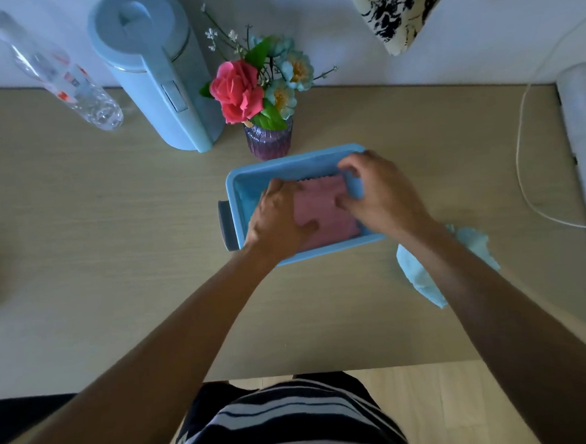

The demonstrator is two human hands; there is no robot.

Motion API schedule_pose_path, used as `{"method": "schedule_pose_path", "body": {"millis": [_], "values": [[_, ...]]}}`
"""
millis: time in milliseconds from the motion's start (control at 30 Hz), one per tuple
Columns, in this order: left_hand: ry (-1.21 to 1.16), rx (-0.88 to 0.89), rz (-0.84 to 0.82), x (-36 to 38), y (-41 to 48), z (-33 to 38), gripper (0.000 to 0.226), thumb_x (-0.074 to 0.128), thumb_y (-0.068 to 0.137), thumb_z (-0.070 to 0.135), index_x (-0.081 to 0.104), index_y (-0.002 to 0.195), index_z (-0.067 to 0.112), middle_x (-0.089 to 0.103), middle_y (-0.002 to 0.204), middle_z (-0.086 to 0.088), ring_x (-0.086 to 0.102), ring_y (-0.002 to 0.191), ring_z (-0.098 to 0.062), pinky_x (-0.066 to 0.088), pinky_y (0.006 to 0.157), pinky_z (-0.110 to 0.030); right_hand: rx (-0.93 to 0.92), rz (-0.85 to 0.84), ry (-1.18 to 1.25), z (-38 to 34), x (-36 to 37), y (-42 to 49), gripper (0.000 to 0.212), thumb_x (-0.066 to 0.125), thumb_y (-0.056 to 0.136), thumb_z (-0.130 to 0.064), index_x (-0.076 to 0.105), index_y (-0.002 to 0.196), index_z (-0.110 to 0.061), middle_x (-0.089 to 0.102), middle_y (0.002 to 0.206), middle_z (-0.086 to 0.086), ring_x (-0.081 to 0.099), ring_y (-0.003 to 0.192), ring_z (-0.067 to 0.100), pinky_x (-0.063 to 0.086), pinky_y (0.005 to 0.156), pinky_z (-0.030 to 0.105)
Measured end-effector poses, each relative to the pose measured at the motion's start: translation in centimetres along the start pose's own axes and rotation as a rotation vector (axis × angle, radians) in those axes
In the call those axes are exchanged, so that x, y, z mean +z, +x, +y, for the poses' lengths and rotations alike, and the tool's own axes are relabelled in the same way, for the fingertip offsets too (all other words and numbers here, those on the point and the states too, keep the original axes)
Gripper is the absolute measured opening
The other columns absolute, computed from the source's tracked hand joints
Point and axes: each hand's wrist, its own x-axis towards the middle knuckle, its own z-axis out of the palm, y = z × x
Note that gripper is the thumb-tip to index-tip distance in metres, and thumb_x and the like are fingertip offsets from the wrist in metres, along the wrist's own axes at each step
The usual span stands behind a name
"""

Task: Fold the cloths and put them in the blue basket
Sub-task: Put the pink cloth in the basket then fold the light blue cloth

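Two cloths: one pink cloth (pixel 321 209) under both hands, in the one blue basket (pixel 281 164), and one light blue cloth (pixel 422 275) on the counter (pixel 116 267) just right of the right hand (pixel 382 195). Two hands, counting the left hand (pixel 277 219). Beyond them: one kettle (pixel 159 75), one vase (pixel 268 139) of flowers, one clear bottle (pixel 59 74). Right of them, one white cable (pixel 521 159)

Vase (pixel 269 141) crowds the basket's (pixel 291 160) far rim; near table (pixel 116 267) open.
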Motion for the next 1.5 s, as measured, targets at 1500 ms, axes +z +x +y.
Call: {"method": "schedule_pose_path", "body": {"millis": [1500], "values": [[-0.271, 0.426, -0.164, -19.1, -13.1, 2.3, 0.038, 0.067, 0.088, 0.048, 0.064, 0.118, 0.025, 0.068, 0.11, 0.011, 0.059, 0.094, -0.002, 0.044, 0.077, -0.01, 0.043, 0.107, 0.751, -19.4, -6.8, -13.7, 0.043, 0.064, 0.071, -0.009, 0.064, 0.113, -0.02, 0.069, 0.101, 0.012, 0.066, 0.092, 0.032, 0.052, 0.076, 0.045]]}}
